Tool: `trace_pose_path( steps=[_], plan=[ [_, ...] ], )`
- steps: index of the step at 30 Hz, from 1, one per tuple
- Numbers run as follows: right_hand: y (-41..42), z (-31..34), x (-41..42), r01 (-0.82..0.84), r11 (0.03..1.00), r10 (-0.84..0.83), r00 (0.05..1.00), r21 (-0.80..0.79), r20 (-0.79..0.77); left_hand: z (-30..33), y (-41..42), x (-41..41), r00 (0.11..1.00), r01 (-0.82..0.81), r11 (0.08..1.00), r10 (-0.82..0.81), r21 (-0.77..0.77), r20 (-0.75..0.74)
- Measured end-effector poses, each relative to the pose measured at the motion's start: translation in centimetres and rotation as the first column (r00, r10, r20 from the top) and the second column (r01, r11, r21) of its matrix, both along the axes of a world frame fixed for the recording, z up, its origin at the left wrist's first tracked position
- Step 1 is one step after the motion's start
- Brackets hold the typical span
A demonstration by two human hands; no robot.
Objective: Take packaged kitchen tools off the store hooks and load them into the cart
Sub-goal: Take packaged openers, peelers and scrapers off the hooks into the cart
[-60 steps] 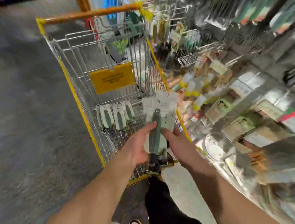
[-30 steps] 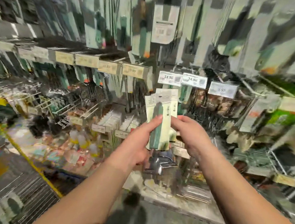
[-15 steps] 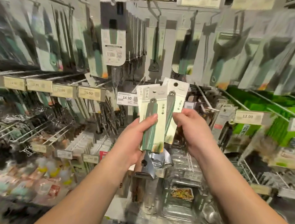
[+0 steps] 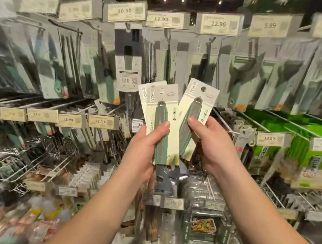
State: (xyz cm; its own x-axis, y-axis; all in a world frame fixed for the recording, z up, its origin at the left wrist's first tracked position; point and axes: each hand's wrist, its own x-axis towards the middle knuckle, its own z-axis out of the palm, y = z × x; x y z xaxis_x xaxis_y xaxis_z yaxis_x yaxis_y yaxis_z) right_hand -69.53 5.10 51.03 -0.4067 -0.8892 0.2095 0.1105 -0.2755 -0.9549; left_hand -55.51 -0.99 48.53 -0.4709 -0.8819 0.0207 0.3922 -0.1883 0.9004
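Both hands are up in front of the hook wall, each holding carded tools. The left hand (image 4: 144,145) has its fingers clamped round a pair of cards (image 4: 161,122), thumb pressed across the green handle of the front one. Just right of that pair, the right hand (image 4: 208,145) pinches a third card (image 4: 195,113), tilted away like a fanned deck, its thumb on the card face. Metal tool heads poke out below the left hand's pair. No cart in sight from here, so my read is these still need carrying over. To do it well: square the three cards into one stack, keep the grip on the handles, not the thin card tops, then lower them in, no tossing
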Motion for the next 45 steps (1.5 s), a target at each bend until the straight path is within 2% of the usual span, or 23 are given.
trace_pose_path(
  steps=[3,9,14,20,26,33,45],
  plan=[
    [-0.3,0.6,0.2,0.045,0.999,-0.046,0.998,-0.019,-0.039,1.0,-1.5,0.9,0.997,-0.035,0.999,0.037,0.027,-0.07],
    [-0.2,2.5,-1.0,0.091,0.996,-0.088,0.985,0.018,-0.15,2.4,-3.2,1.5,0.995,-0.074,0.997,0.075,0.013,-0.072],
    [0.3,3.5,-2.5,0.065,0.998,-0.064,0.992,0.006,-0.106,3.2,-3.7,1.2,0.991,-0.108,0.994,0.107,-0.007,-0.078],
    [-0.3,5.3,-5.9,0.146,0.989,-0.128,0.929,0.026,-0.347,3.9,-3.6,0.7,0.994,-0.098,0.994,0.095,-0.051,-0.062],
    [-2.8,6.6,-9.3,0.212,0.976,-0.143,0.803,0.053,-0.579,4.8,-3.5,0.1,0.994,-0.087,0.994,0.082,-0.07,-0.07],
    [-5.3,7.6,-11.6,0.132,0.991,-0.107,0.814,0.003,-0.571,5.2,-3.3,-0.5,0.995,-0.08,0.994,0.076,-0.072,-0.067],
    [-8.1,8.3,-11.2,0.245,0.968,-0.161,0.763,0.05,-0.626,5.4,-3.0,-0.9,0.996,-0.056,0.997,0.052,-0.054,-0.069]
  ],
)
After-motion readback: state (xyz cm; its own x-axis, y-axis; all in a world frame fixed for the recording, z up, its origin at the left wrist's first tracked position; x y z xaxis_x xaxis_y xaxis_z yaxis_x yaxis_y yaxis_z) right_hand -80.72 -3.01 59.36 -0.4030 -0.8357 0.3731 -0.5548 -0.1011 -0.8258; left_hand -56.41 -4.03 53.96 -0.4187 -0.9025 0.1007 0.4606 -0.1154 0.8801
